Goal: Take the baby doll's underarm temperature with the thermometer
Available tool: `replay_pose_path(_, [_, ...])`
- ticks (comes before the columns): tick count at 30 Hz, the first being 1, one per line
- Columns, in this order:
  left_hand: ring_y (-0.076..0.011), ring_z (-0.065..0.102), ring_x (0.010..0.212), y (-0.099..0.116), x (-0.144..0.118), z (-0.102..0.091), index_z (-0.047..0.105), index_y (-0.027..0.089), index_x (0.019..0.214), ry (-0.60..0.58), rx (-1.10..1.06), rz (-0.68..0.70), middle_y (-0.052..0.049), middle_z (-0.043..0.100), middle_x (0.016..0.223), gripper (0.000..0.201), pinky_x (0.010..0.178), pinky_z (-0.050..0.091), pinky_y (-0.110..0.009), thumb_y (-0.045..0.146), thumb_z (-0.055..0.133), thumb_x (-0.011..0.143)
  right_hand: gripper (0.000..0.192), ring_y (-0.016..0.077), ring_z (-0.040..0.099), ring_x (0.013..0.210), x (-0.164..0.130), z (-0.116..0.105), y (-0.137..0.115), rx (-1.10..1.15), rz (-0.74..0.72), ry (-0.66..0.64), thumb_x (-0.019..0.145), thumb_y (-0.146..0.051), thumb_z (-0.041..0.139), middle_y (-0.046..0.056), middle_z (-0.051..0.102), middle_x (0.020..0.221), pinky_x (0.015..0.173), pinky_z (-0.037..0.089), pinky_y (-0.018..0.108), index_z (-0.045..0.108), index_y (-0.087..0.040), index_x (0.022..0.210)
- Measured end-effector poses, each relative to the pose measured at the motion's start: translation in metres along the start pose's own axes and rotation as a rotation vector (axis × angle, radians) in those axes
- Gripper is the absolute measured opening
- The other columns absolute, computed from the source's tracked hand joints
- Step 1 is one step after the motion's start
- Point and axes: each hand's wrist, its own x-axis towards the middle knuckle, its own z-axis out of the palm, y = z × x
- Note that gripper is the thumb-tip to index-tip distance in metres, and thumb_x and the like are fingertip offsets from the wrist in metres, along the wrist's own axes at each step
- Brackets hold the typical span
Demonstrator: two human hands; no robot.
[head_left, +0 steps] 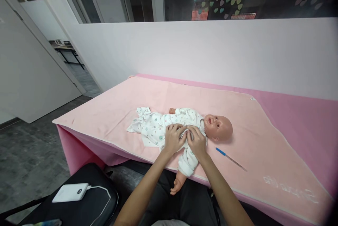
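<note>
While lying face up, doll [196, 116]: stretched across the pale pink blanket [105, 113] on the pink-covered table [303, 120], near arm reaching past the edge.
Left hand [174, 137]: fingertips closed on a fold of the patterned white outfit [155, 123], over the doll's chest.
Right hand [196, 142]: pinching the outfit as well, nearer the doll's neck.
Blue-handled rod [232, 159]: flat on the blanket, near the doll's head, on the side of the near arm.
White device [69, 192]: cable [109, 197] plugged in, on a black padded surface [96, 180], well apart from the doll, past the feet end.
</note>
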Motion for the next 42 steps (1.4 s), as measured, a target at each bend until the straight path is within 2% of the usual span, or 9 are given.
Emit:
replay_pose_path(8, [-0.0169, 0.052, 0.088, -0.007, 0.003, -0.001, 0.067, 0.029, 0.097, 0.003, -0.134, -0.041, 0.0, 0.063, 0.092, 0.019, 0.083, 0.035, -0.036, 0.035, 0.052, 0.088, 0.022, 0.0148, 0.06, 0.085, 0.001, 0.0, 0.002, 0.014, 0.049, -0.041, 0.093, -0.022, 0.038, 0.006, 0.064, 0.09, 0.077, 0.048, 0.027, 0.059, -0.018, 0.095])
replay_pose_path(17, [-0.0174, 0.052, 0.087, -0.006, -0.002, 0.001, 0.066, 0.026, 0.098, 0.042, -0.106, -0.002, -0.002, 0.061, 0.091, 0.017, 0.083, 0.035, -0.036, 0.029, 0.053, 0.087, 0.021, 0.0146, 0.06, 0.078, 0.0, -0.001, 0.0, -0.029, 0.05, -0.039, 0.094, -0.023, 0.036, 0.005, 0.063, 0.084, 0.069, 0.045, 0.024, 0.056, -0.018, 0.092])
replay_pose_path(27, [-0.0172, 0.051, 0.085, -0.008, -0.001, 0.0, 0.061, 0.025, 0.097, -0.028, -0.121, 0.03, -0.001, 0.059, 0.089, 0.015, 0.082, 0.033, -0.036, 0.032, 0.051, 0.088, 0.021, 0.0145, 0.06, 0.074, -0.001, 0.001, 0.001, -0.074, 0.002, -0.01, 0.093, -0.019, 0.036, 0.005, 0.064, 0.081, 0.064, 0.046, 0.024, 0.057, -0.018, 0.091])
replay_pose_path(35, [-0.0183, 0.049, 0.085, -0.011, 0.003, -0.001, 0.06, 0.024, 0.091, -0.103, -0.189, -0.017, -0.001, 0.058, 0.087, 0.011, 0.08, 0.032, -0.036, 0.032, 0.054, 0.087, 0.035, 0.0154, 0.063, 0.084, -0.005, 0.002, 0.005, -0.099, -0.068, -0.059, 0.087, -0.008, 0.034, 0.007, 0.065, 0.092, 0.072, 0.05, 0.025, 0.062, -0.019, 0.103])
replay_pose_path(42, [-0.0175, 0.051, 0.089, -0.013, 0.006, -0.006, 0.062, 0.026, 0.097, -0.156, -0.246, -0.037, 0.0, 0.058, 0.088, 0.015, 0.084, 0.033, -0.035, 0.035, 0.054, 0.087, 0.024, 0.0157, 0.062, 0.082, -0.003, -0.002, 0.002, 0.015, -0.022, -0.033, 0.087, -0.015, 0.039, 0.007, 0.064, 0.09, 0.07, 0.05, 0.026, 0.061, -0.018, 0.098])
